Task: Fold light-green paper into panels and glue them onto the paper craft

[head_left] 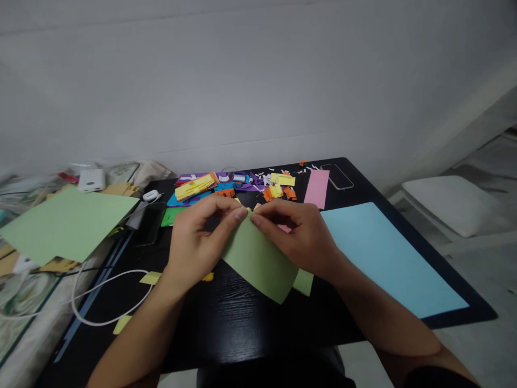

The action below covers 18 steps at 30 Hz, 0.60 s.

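Observation:
A sheet of light green paper point(262, 256) hangs between my two hands over the black table. My left hand point(204, 231) pinches its top edge between thumb and forefinger. Close beside it, my right hand point(301, 231) grips the same edge, also thumb against finger. The sheet slopes toward me and bends slightly. Under its right side lies a smaller green paper piece point(304, 282). Just past my fingertips are small yellow and orange paper bits, partly hidden by my hands.
A light blue sheet point(388, 258) covers the table's right side. Behind are a pink strip point(317, 188), a phone-shaped object point(337, 177) and a stack of yellow strips point(196, 186). At left are a green sheet point(67, 221), a dark phone point(148, 225) and a white cable point(97, 324).

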Each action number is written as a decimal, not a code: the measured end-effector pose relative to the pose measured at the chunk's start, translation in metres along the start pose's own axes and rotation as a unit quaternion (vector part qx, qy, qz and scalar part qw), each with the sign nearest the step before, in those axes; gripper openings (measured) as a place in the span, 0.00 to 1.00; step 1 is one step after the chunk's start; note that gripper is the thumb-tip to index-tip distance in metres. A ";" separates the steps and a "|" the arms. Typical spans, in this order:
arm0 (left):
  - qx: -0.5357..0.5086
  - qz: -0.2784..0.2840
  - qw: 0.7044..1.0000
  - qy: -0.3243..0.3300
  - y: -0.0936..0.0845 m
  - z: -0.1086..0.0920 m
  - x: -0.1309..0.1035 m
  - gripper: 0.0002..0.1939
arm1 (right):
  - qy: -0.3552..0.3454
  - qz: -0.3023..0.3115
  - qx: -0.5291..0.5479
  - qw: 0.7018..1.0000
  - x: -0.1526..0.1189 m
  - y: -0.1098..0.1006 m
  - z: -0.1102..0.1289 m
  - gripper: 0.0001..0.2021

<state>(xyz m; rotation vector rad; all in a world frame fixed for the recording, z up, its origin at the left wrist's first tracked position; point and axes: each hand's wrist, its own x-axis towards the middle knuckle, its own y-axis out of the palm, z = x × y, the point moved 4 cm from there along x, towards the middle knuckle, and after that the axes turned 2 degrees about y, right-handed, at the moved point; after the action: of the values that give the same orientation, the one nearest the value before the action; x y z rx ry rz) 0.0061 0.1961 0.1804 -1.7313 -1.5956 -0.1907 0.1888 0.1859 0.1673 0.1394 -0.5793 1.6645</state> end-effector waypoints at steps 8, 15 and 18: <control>-0.047 -0.017 0.997 -0.052 0.004 0.010 -0.003 0.06 | 0.043 0.062 0.011 0.997 0.006 -0.011 -0.002 0.07; -0.065 -0.064 0.993 -0.075 -0.005 0.014 0.002 0.08 | 0.063 0.069 0.023 0.995 0.009 -0.019 -0.005 0.08; -0.073 -0.087 0.990 -0.080 -0.011 0.019 0.005 0.09 | 0.071 0.068 0.041 0.994 0.012 -0.027 -0.009 0.08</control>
<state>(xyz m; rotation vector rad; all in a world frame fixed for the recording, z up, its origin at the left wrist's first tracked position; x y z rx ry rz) -0.0102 0.2107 0.1741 -1.7529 -1.8929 -0.2642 0.2139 0.2024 0.1723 0.0422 -0.4205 1.8141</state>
